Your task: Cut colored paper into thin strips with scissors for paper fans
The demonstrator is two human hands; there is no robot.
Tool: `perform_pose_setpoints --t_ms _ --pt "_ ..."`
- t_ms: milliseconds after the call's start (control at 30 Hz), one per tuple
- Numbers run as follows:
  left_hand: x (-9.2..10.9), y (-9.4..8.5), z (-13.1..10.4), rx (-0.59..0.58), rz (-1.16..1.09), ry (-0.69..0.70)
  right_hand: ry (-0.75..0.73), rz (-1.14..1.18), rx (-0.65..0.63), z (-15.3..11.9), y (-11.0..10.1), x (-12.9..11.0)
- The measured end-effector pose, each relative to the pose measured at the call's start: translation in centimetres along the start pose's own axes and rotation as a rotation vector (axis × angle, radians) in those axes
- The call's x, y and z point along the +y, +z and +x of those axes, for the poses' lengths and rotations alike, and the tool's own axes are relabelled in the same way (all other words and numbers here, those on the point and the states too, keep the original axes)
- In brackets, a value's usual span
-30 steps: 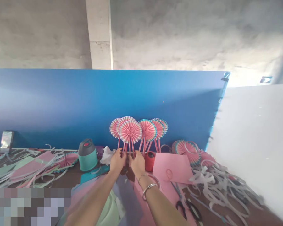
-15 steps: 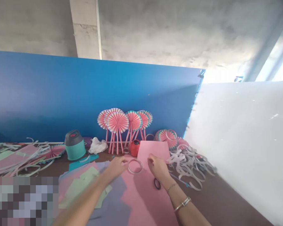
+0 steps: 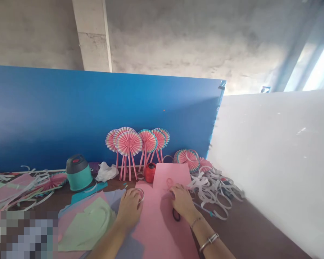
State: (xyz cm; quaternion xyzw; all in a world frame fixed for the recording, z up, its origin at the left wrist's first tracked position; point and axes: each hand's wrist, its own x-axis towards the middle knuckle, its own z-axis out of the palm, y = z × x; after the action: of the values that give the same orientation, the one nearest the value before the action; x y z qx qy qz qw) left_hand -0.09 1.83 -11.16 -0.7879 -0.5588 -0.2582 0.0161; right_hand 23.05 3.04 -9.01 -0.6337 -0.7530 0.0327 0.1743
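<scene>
My left hand (image 3: pixel 130 208) is closed on a roll of white tape (image 3: pixel 142 194), over the left edge of the pink paper (image 3: pixel 153 230). My right hand (image 3: pixel 181 202) rests low over the same paper, fingers curled; what they hold, if anything, is hidden. By its fingertips lies a small pinkish-red loop (image 3: pixel 170 182). Below that hand shows a dark ring (image 3: pixel 176 215), perhaps a scissors handle. A smaller pink sheet (image 3: pixel 164 172) lies at the back, beside a red spool (image 3: pixel 150 172).
Pink pleated paper fans (image 3: pixel 129 143) stand against the blue panel (image 3: pixel 151 97). A teal and grey container (image 3: pixel 79 173) and crumpled white plastic (image 3: pixel 107 172) are left of them. Paper strips (image 3: pixel 207 187) pile up at right; green paper (image 3: pixel 86 223) lies at left.
My left hand has moved left and down with the white tape roll. My right hand has lowered towards the paper, and the small pinkish-red loop now shows. The view has shifted slightly.
</scene>
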Motion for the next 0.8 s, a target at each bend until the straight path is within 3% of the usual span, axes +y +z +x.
perform_pose_setpoints --t_ms 300,433,567,667,800 --pt "-0.4 0.0 -0.2 0.029 0.183 -0.215 0.075 -0.145 0.010 -0.1 0.2 0.1" --pt "-0.1 0.1 -0.2 -0.032 0.030 -0.034 0.000 -0.067 -0.002 0.0 0.2 -0.2" --pt "0.7 -0.1 -0.5 -0.264 -0.131 0.263 -0.174 0.063 -0.058 -0.3 0.5 -0.6" --pt "1.2 -0.4 -0.9 -0.399 -0.179 0.302 -0.247 0.109 -0.109 -0.7 0.9 -0.8" --pt "1.4 -0.7 -1.1 -0.449 -0.190 0.274 -0.199 0.079 -0.165 -1.0 1.3 -0.8"
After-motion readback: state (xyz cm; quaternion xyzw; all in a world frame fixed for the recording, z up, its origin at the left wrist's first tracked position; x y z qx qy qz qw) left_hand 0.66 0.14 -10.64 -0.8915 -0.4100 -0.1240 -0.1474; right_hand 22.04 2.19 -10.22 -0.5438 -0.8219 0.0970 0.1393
